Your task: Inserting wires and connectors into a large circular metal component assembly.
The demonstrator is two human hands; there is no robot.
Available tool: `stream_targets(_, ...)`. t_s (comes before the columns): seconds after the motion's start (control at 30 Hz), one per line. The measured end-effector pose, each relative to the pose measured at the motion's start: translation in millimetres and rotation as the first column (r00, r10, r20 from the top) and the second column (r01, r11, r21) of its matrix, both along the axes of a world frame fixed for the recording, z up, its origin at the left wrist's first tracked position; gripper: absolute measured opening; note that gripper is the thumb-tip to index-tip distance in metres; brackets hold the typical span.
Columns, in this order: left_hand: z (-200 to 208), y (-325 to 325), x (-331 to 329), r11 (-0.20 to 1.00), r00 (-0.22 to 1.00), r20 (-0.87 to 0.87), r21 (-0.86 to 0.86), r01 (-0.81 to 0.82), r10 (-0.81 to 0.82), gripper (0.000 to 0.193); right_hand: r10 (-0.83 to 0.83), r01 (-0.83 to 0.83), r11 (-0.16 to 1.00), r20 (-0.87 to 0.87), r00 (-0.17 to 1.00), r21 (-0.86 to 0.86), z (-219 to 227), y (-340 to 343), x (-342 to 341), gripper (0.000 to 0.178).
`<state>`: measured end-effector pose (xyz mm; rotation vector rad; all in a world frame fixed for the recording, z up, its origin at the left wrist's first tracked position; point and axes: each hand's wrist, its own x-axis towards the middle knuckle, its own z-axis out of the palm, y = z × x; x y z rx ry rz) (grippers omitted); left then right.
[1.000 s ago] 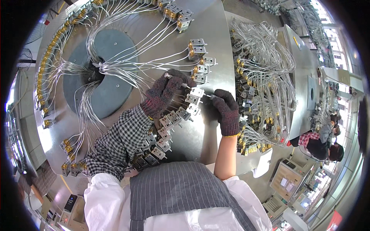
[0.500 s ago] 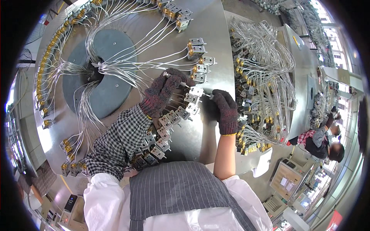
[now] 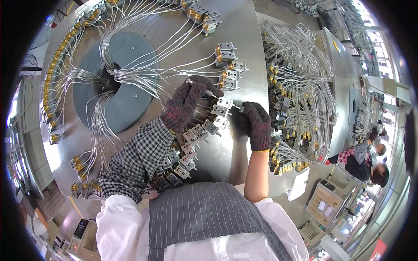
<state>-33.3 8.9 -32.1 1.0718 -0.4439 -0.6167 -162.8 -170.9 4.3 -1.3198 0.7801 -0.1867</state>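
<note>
Several small boxy metal units, which look like capillary thermostats, stand in a curved row on a round metal table. My left hand, in a dark knit glove, is closed around a slim metal tool resembling a screwdriver. Its tip points at the top of one thermostat at the row's right end. On that unit's right side, my right hand, also gloved, pinches the short shaft. The fingertips partly hide the shaft's end. Whether the tool touches the unit, I cannot tell.
Thin silvery tubes fan out from a grey disc at the table's centre. More thermostats line the rim. To the right, a side table holds a tangled heap of tubes. People work at far right.
The whole view has shifted slightly, with the table and both hands a little further right. Both hands keep their places at the same thermostat.
</note>
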Motion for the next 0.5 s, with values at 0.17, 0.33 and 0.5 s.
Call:
stream_targets(0.17, -0.3, -0.2, -2.2, 0.998, 0.999, -0.039, -0.055, -0.033, 0.031, 0.03, -0.022, 0.024, 0.999, 0.03, 0.999, -0.045, 1.8, 5.2, -0.9, 0.015)
stream_targets(0.33, -8.5, 1.9, 0.4, 0.982, 0.991, 0.106, 0.163, -0.096, 0.08, 0.034, 0.032, -0.033, 0.974, -0.006, 0.999, -0.224, -9.7, -1.7, -5.7, 0.019)
stream_targets(0.5, 2.8, 1.5, -1.1, 0.997, 0.997, 0.023, 0.022, -0.069, 0.068, 0.034, 0.005, -0.001, 0.987, 0.023, 1.0, -0.16, -5.6, 4.5, -8.1, 0.022)
